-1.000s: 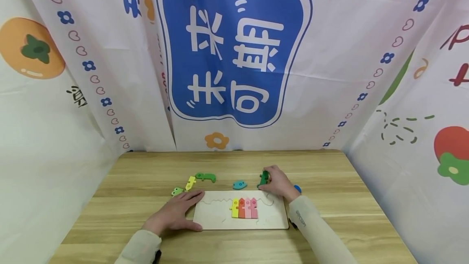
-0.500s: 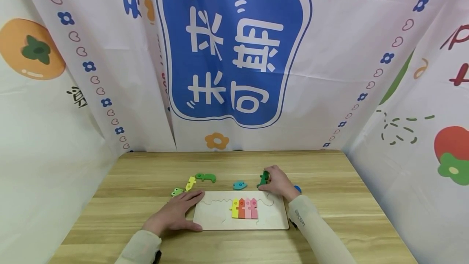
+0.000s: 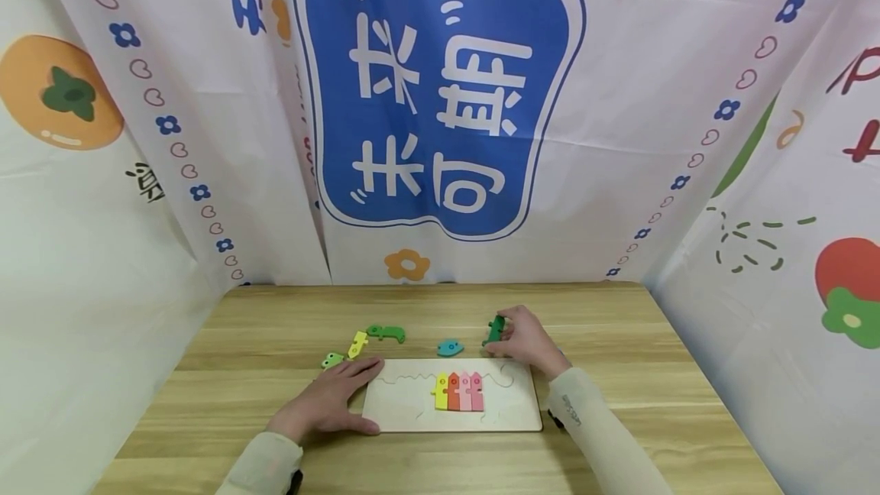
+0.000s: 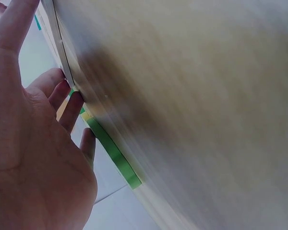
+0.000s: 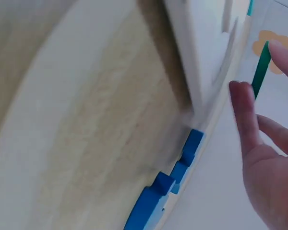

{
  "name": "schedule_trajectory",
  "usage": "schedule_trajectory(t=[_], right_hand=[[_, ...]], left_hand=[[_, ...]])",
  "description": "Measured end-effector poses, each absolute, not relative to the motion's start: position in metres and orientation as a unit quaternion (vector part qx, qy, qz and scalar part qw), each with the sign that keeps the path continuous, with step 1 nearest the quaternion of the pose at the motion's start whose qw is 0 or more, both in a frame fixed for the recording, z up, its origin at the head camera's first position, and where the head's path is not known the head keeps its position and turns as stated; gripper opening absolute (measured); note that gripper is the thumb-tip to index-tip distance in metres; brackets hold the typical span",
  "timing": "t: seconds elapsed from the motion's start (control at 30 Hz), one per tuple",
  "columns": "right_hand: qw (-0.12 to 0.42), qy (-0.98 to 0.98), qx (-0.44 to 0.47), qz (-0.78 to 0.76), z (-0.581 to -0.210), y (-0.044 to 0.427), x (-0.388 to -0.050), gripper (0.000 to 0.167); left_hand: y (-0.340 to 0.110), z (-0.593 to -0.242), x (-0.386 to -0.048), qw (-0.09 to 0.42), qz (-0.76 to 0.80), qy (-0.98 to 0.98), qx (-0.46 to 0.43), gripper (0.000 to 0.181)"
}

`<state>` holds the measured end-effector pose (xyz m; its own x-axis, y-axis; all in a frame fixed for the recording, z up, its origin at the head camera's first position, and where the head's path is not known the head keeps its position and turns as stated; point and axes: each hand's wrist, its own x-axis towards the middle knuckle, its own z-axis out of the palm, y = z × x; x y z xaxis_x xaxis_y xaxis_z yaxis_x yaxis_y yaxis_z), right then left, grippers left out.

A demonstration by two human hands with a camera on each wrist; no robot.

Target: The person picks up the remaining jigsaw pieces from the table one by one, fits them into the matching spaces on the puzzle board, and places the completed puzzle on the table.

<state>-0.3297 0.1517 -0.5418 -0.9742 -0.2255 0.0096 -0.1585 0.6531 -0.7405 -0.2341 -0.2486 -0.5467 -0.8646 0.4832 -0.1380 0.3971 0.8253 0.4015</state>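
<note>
A pale wooden puzzle board (image 3: 395,411) lies on the table with yellow, red and pink pieces (image 3: 458,391) standing side by side in it. My left hand (image 3: 330,397) rests at the board's left edge, fingers extended and thumb spread. Beyond the board's upper right part, my right hand (image 3: 532,344) pinches a dark green puzzle piece (image 3: 494,330) by its edges. In the right wrist view, that green piece (image 5: 262,69) appears edge-on between the fingertips, raised off the tabletop.
A teal piece (image 3: 450,347) lies behind the board. Farther left are a green piece (image 3: 386,333), a yellow piece (image 3: 357,344) and a green piece with eyes (image 3: 333,359). Blue pieces (image 5: 151,201) lie near the right wrist, mostly hidden in the head view.
My right hand has shifted slightly right and up, still holding the dark green piece. The right forearm now covers more of the blue piece. My left hand and the board have stayed put.
</note>
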Motion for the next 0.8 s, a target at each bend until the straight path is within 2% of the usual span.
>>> schedule_trajectory(t=[0.3, 0.53, 0.8], right_hand=[[0.041, 0.847, -0.087, -0.523, -0.531, 0.154, -0.324, 0.088], [0.024, 0.822, -0.142, -0.551, -0.521, 0.154, -0.311, 0.090], [-0.029, 0.833, -0.223, -0.506, -0.519, 0.148, -0.299, 0.086]], left_hand=[[-0.247, -0.547, -0.234, 0.121, 0.185, 0.947, 0.231, 0.110], [-0.247, -0.547, -0.233, 0.116, 0.183, 0.948, 0.234, 0.110], [-0.248, -0.545, -0.233, 0.108, 0.182, 0.948, 0.236, 0.109]])
